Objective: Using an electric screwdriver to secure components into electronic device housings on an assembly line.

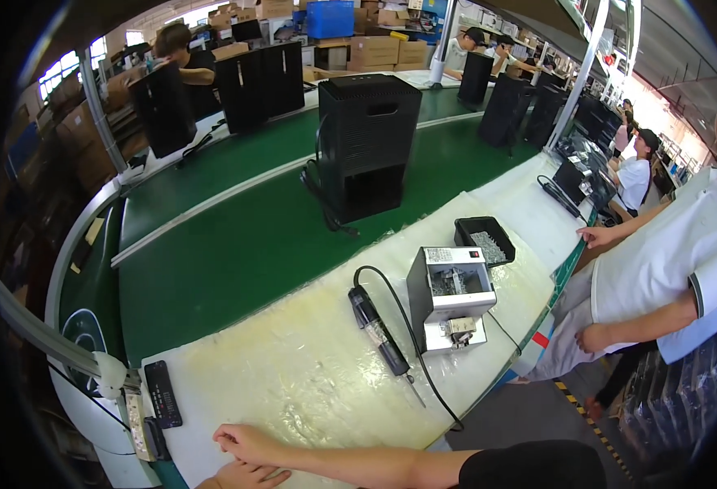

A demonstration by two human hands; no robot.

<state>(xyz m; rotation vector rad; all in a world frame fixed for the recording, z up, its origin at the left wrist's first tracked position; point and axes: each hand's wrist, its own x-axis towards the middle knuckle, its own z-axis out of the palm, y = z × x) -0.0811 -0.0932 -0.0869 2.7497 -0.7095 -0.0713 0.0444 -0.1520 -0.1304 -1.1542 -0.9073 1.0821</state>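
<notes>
At the near edge of the plastic-covered worktop (244, 383), my right hand (248, 444) lies with its fingers curled in and nothing visible in them. Just below it, my left hand (242, 476) rests partly cut off by the picture's lower edge, fingers stretched out, close against the right wrist. Both hands are apart from the tools. An electric screwdriver (379, 332) with a black cord lies farther off on the worktop. Beside it stands a grey screw feeder (452, 300) with screws inside. Behind the feeder is a black bin (506, 248) of small screws.
A tall black appliance (366, 138) with its cord stands on the green conveyor (236, 261). More black units (260, 85) line the far side. A black slab-like device (163, 394) lies at left. A person in a white shirt (652, 253) stands at right; several others work farther back.
</notes>
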